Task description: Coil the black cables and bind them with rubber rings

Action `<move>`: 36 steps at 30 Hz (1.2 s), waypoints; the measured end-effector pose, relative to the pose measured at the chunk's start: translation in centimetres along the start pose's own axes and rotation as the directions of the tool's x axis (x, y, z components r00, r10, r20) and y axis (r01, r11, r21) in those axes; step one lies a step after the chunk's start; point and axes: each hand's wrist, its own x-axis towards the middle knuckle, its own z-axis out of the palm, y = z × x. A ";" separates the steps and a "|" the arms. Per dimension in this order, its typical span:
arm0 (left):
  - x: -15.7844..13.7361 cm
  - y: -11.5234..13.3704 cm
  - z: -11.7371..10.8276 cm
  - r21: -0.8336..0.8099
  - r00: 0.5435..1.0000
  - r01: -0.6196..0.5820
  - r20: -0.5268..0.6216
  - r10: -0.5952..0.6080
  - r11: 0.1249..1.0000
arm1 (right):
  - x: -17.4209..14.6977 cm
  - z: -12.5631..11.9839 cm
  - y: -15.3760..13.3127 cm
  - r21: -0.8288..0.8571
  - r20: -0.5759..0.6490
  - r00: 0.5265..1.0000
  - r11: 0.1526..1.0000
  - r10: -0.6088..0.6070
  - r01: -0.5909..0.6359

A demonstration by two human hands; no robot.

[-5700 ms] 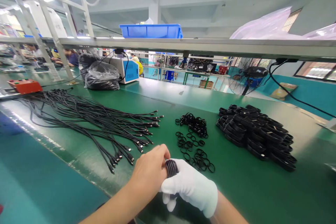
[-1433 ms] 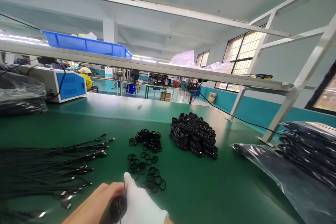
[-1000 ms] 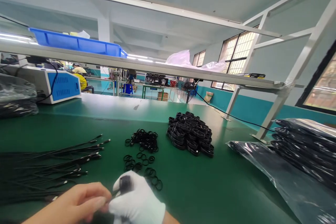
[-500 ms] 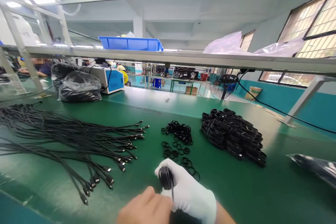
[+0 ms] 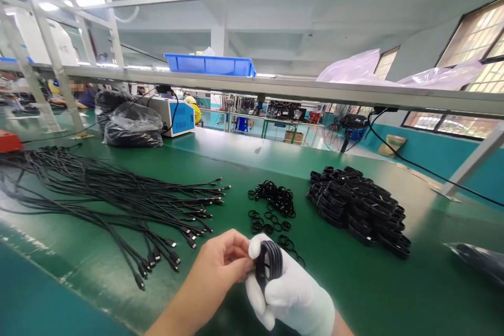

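Observation:
My right hand [image 5: 297, 286], in a white glove, grips a small coil of black cable [image 5: 274, 258] wound in several loops. My bare left hand [image 5: 214, 270] is at the coil's left side, thumb and fingers pinched together on part of the cable; the exact bit in the pinch is hidden. Just beyond my hands lie loose black rings [image 5: 271, 220], with a denser heap of black rings [image 5: 275, 197] behind them. To the left, long black cables [image 5: 129, 189] are spread out, their metal-tipped plugs pointing right. Coiled black cables [image 5: 356, 207] are piled to the right.
A plastic bag of black items [image 5: 134, 123] and a blue-and-white machine [image 5: 179, 115] stand at the back left. Another bag [image 5: 478, 262] lies at the right edge. Overhead, a shelf [image 5: 291, 87] carries a blue bin [image 5: 210, 65]. A red object [image 5: 10, 142] sits far left.
My left hand has swung from below the coil up to its left side and now pinches there. The right hand has turned the coil so its loops face me. The view has shifted slightly left.

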 end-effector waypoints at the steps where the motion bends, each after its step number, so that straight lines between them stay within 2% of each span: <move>1: 0.2 -0.3 0.4 -0.042 1.000 0.014 -0.001 -0.014 0.999 | 0.0 -0.1 0.1 0.000 -0.009 1.000 1.000 -0.007 0.007; 4: 0.9 -1.1 1.0 -0.120 0.999 0.046 -0.015 -0.048 0.992 | 0.0 -0.5 0.4 0.013 -0.035 0.999 0.999 -0.033 0.033; 6: 1.1 -1.3 1.0 -0.104 0.996 0.047 -0.068 -0.054 0.993 | -0.1 -0.7 0.5 0.046 -0.055 0.997 0.998 -0.044 0.047; 8: 1.0 -1.0 0.6 -0.017 0.987 0.029 -0.155 -0.031 0.999 | -0.2 -0.8 0.3 0.094 -0.058 0.998 0.995 -0.030 0.036; 11: 0.7 0.1 -0.5 0.244 0.962 -0.044 -0.250 0.106 0.969 | -0.4 -0.7 -0.1 0.169 -0.009 0.999 0.985 0.041 -0.039; 12: 0.6 0.6 -0.8 0.332 0.960 -0.081 -0.227 0.162 0.940 | -0.4 -0.6 -0.2 0.191 0.013 0.997 0.979 0.073 -0.074; 14: 0.7 1.7 -1.4 0.443 0.978 -0.146 -0.070 0.197 0.884 | -0.3 -0.5 -0.2 0.229 0.046 0.991 0.964 0.126 -0.133; 17: 1.3 2.8 -1.8 0.452 0.982 -0.138 0.176 0.064 0.881 | -0.2 -0.3 0.2 0.271 0.068 0.979 0.941 0.191 -0.202; 19: 1.9 3.0 -2.0 0.425 0.975 -0.069 0.221 -0.029 0.902 | 0.0 -0.2 0.6 0.283 0.065 0.975 0.933 0.214 -0.223; 22: 2.9 2.5 -2.3 0.398 0.980 0.003 0.182 -0.082 0.918 | 0.4 0.0 0.8 0.265 -0.069 0.990 0.959 0.122 -0.100; 24: 3.5 1.8 -2.5 0.427 0.990 0.039 0.105 -0.093 0.903 | 0.8 0.4 0.6 0.169 -0.200 0.979 0.986 0.036 -0.002; 25: 3.8 1.4 -2.6 0.451 0.994 0.054 0.064 -0.093 0.891 | 1.0 0.5 0.5 0.085 -0.259 0.966 0.996 0.018 0.004; 28: 4.4 0.4 -2.5 0.500 0.995 0.085 0.001 -0.098 0.862 | 1.5 0.9 0.3 -0.172 -0.431 0.902 0.978 0.037 -0.122; 30: 4.6 0.0 -2.4 0.518 0.996 0.082 -0.007 -0.091 0.851 | 1.7 1.1 0.4 -0.246 -0.508 0.860 0.950 0.045 -0.194; 33: 4.8 -0.2 -2.1 0.543 0.996 0.078 -0.011 -0.085 0.836 | 1.6 1.0 0.7 -0.263 -0.508 0.861 0.949 0.017 -0.173; 36: 4.8 -0.2 -2.0 0.557 0.996 0.080 -0.016 -0.085 0.827 | 1.3 0.5 1.0 -0.172 -0.418 0.908 0.981 0.011 -0.091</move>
